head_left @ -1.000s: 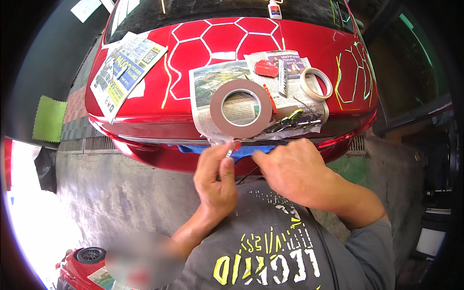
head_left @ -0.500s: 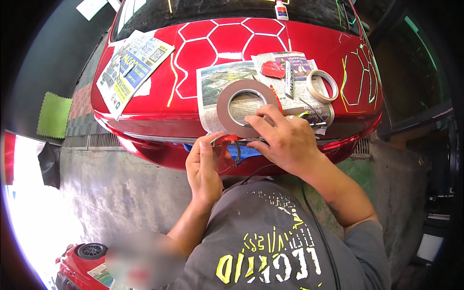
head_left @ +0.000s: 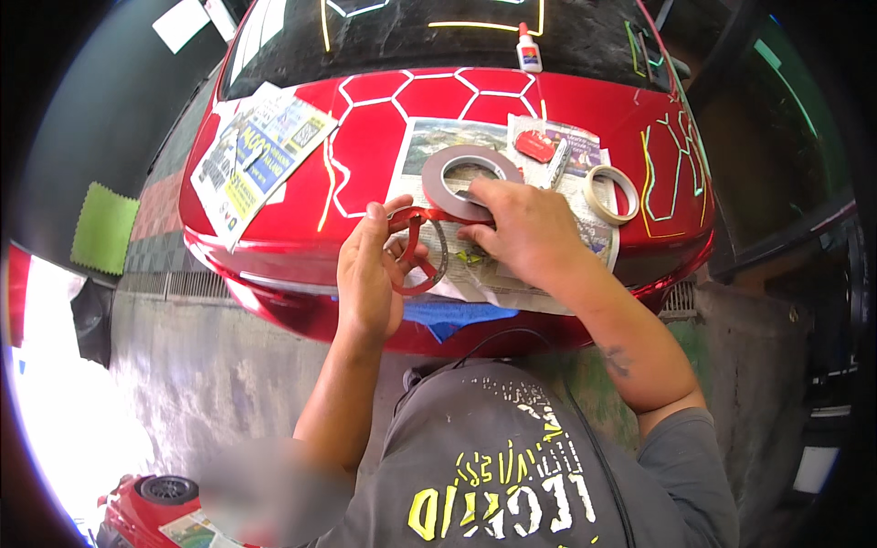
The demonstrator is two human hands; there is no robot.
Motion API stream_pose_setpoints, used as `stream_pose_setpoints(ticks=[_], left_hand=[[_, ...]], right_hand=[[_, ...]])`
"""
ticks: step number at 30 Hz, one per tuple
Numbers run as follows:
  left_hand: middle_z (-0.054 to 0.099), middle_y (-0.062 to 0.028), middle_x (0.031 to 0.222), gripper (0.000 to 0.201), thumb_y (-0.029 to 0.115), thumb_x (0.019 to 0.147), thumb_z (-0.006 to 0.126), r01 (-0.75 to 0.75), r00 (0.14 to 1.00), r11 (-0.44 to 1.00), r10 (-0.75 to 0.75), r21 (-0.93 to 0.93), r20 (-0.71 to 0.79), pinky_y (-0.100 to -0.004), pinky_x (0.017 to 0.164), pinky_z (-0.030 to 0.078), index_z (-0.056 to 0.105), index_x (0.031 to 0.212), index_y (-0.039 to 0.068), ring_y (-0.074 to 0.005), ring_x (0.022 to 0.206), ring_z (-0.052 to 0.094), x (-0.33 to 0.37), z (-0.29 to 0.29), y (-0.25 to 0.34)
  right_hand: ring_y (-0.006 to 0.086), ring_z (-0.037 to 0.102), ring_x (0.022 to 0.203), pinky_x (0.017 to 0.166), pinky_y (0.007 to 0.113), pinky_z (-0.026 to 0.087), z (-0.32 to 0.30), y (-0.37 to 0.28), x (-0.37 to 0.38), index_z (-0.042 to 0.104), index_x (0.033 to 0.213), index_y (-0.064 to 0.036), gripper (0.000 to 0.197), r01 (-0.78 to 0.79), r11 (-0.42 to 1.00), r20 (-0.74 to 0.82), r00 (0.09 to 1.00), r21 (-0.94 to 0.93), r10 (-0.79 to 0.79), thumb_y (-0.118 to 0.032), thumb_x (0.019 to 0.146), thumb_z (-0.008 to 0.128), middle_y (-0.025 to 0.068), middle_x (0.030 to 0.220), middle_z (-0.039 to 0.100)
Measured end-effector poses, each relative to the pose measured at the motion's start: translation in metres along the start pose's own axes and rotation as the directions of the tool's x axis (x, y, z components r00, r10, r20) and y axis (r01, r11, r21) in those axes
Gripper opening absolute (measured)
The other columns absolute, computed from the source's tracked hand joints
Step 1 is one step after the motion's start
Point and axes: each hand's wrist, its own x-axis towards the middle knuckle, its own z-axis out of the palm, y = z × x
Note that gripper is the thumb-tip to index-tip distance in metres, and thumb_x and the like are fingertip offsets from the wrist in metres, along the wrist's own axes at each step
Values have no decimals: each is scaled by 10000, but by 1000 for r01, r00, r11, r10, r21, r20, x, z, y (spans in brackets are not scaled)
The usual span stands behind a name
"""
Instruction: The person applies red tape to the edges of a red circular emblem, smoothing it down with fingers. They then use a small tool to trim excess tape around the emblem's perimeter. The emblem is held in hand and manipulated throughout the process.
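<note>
"Looking down, what surface are you seeing?"

"A red car (head_left: 370, 128) is filling the middle, its paint shining, with a white honeycomb outline (head_left: 507, 94) running over it on the near side of a dark window (head_left: 402, 55). Printed paper (head_left: 429, 137) is covering the centre, and more newsprint (head_left: 260, 164) is lying to the left."

"And the hands?"

"The left hand (head_left: 370, 269) is holding a looped red-and-grey strip (head_left: 443, 251), fingers half curled, thumb up. The right hand (head_left: 534, 233) is bending its fingers over the brownish tape roll (head_left: 433, 183), which is lying on the paper; I cannot tell whether it is gripping anything."

"What else is resting there?"

"A cream tape roll (head_left: 590, 192) is lying at the paper's right edge, a white bottle (head_left: 529, 55) is resting by the window, and a blue cloth (head_left: 457, 315) is showing below the near edge."

"And the room?"

"A grey floor (head_left: 237, 365) is stretching around the car. A jagged-edged green mat (head_left: 105, 228) is showing at the left, a second red car (head_left: 132, 511) is peeking in at the lower left, and strong light is flooding that side."
</note>
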Motion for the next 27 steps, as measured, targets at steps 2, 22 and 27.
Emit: stream_pose_setpoints(ticks=[2,22,27], left_hand=[[697,-146,1213,423,280,1159,531,-11,1000,999,10,52,16,-339,843,569,584,1430,-40,-180,912,674,10,-1,-2],[732,-99,1012,296,246,1101,672,-80,988,983,100,166,-119,-319,664,592,707,1220,-23,-174,744,729,64,15,7],[716,-99,1059,272,221,1129,602,-130,980,975,154,182,-124,-374,770,642,695,1246,-8,-138,774,693,57,39,13]], right_hand=[[356,761,894,762,485,589,2,3,7,687,1099,-94,364,-35,999,0,999,11,35,-353,892,836,139,936,767],[374,763,938,797,504,590,-32,43,62,679,1143,-88,453,193,981,-41,980,-5,-193,-362,844,882,146,972,778],[383,755,920,790,512,575,-59,62,77,665,1099,-81,442,307,950,-87,949,48,-302,-350,827,888,122,961,779]])
